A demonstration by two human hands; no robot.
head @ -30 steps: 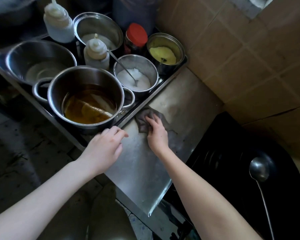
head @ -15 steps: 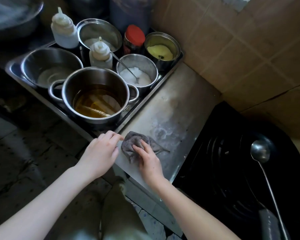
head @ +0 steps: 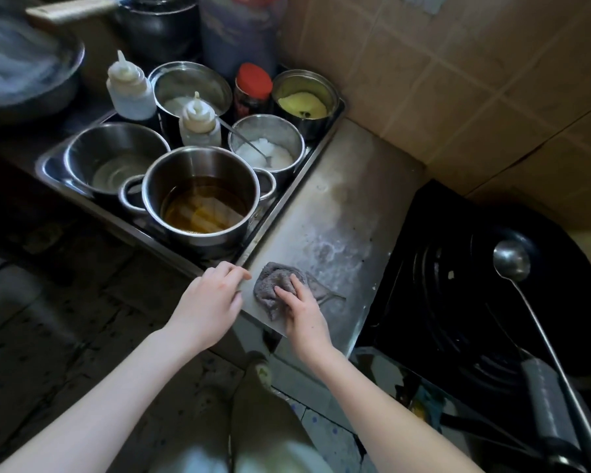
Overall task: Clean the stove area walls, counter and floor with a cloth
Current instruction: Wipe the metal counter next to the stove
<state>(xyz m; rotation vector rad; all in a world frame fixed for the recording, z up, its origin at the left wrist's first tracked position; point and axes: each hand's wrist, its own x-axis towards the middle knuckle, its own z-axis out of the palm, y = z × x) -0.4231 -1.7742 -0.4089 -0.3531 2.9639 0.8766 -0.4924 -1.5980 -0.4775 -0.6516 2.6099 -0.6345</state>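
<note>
A crumpled grey cloth lies on the steel counter near its front edge. My right hand presses down on the cloth, fingers spread over it. My left hand rests on the counter's front left corner, fingertips touching the edge beside the tray of pots. Smeared wet marks show on the counter just beyond the cloth. The tan tiled wall rises behind the counter.
A steel tray to the left holds a pot of brown oil, several seasoning bowls, two squeeze bottles and a red-lidded jar. A black wok with a ladle sits at right. Dark tiled floor lies below.
My right hand has drawn the cloth from the middle of the counter toward its front edge. My left hand stayed at the counter's corner.
</note>
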